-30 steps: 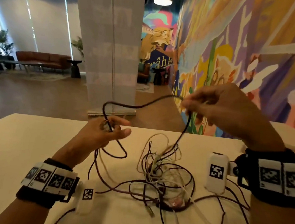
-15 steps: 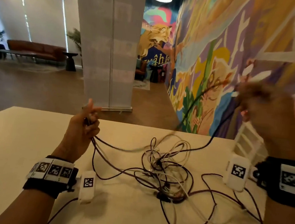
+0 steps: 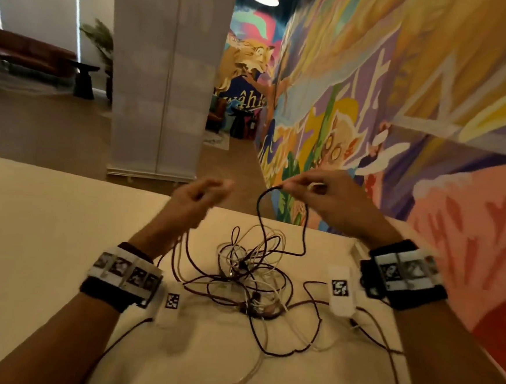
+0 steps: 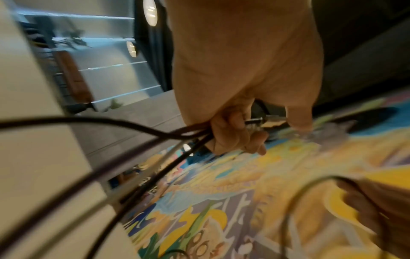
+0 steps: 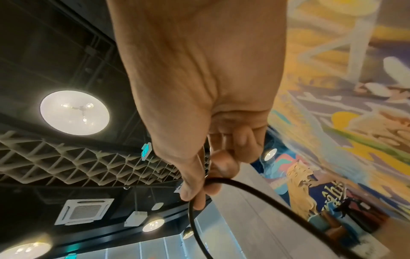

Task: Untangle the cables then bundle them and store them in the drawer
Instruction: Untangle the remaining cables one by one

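Mural wall (image 3: 433, 115): painted in yellows, purples and pinks, it ran along the right side of the worktop and away toward a corridor.
Worktop (image 3: 45, 236): a pale surface that filled the lower part of the head view and carried the cable tangle near its middle.
Pillar (image 3: 163, 78): a white column that stood on the brown floor beyond the worktop's far edge.
Cable tangle (image 3: 248, 279): dark and white cables lay knotted together at the centre of the worktop, between the two forearms, with loose strands trailing toward the near edge.
Dark cable (image 3: 273, 220): one black strand rose from the tangle, looped up above the worktop's far edge and ended at the right hand.
Left hand (image 3: 196, 199): raised above the far side of the worktop, left of the tangle and blurred in the head view; the left wrist view showed its fingers (image 4: 233, 135) curled round several dark strands and a metal plug tip.
Right hand (image 3: 330, 198): held up above the worktop's far right corner, apart from the left hand, with thumb and fingers (image 5: 199, 184) pinching the dark cable near its end.
Wrist bands (image 3: 124, 272): black straps with white marker tiles sat on both wrists, just above the worktop.
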The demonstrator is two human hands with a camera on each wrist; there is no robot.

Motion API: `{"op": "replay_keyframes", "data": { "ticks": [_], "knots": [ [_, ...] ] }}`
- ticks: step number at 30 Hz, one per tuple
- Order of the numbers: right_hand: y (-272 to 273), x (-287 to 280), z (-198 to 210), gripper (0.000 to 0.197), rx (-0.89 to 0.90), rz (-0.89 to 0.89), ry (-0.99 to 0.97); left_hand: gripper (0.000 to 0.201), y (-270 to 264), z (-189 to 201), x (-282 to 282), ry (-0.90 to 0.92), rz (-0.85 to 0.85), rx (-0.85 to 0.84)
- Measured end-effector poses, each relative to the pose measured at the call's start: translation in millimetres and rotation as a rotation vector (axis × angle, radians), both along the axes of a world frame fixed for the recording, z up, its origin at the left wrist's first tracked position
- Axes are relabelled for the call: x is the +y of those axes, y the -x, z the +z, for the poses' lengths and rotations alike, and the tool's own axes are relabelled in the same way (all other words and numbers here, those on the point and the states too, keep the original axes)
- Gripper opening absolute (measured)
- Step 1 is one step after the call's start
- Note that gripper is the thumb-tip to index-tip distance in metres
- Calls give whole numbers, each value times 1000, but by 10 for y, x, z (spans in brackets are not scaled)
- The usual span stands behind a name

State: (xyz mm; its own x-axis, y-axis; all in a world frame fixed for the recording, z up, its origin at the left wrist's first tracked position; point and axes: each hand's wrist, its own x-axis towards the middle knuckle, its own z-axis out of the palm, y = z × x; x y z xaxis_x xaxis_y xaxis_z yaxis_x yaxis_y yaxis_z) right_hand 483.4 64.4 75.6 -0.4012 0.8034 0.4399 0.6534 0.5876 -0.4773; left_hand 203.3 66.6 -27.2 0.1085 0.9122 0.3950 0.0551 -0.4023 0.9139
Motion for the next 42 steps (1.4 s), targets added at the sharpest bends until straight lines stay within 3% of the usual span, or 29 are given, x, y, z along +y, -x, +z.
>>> {"op": "replay_keyframes", "data": {
  "ticks": [4, 6, 8, 10, 12, 15, 23, 29, 33, 38, 42],
  "knots": [
    [282, -17, -257, 18, 136, 31, -40, 18, -339, 90, -27, -159, -74, 185],
    [303, -8, -539, 20, 286, 5, -54, 13, -306, 32, 51, -200, 4, 81],
    [283, 37, -942, 19, 372, -58, -28, 16, -206, -119, 161, -122, 95, -129],
    [231, 126, -1356, 13, 367, -86, 33, 17, -93, -289, 250, -25, 131, -322],
    [159, 223, -1604, 12, 320, -82, 110, 21, -70, -407, 304, 35, 136, -379],
    [120, 384, -1587, 13, 322, -20, 172, 27, -98, -399, 398, 57, 141, -412],
    [146, 518, -1708, 9, 366, 42, 114, 27, -149, -503, 618, 122, 145, -460],
    [-145, 382, -1322, 10, 876, -72, -139, 29, -158, -572, 520, 149, 76, -348],
    [-60, 329, -1490, 11, 690, -108, -44, 19, -234, -510, 440, 121, 117, -382],
    [-44, 270, -1130, 18, 819, -27, -17, 23, -225, -206, 348, 60, 106, -388],
    [-152, 256, -769, 46, 265, 171, 440, 18, -88, 270, 262, -30, 116, -444]
  ]
}}
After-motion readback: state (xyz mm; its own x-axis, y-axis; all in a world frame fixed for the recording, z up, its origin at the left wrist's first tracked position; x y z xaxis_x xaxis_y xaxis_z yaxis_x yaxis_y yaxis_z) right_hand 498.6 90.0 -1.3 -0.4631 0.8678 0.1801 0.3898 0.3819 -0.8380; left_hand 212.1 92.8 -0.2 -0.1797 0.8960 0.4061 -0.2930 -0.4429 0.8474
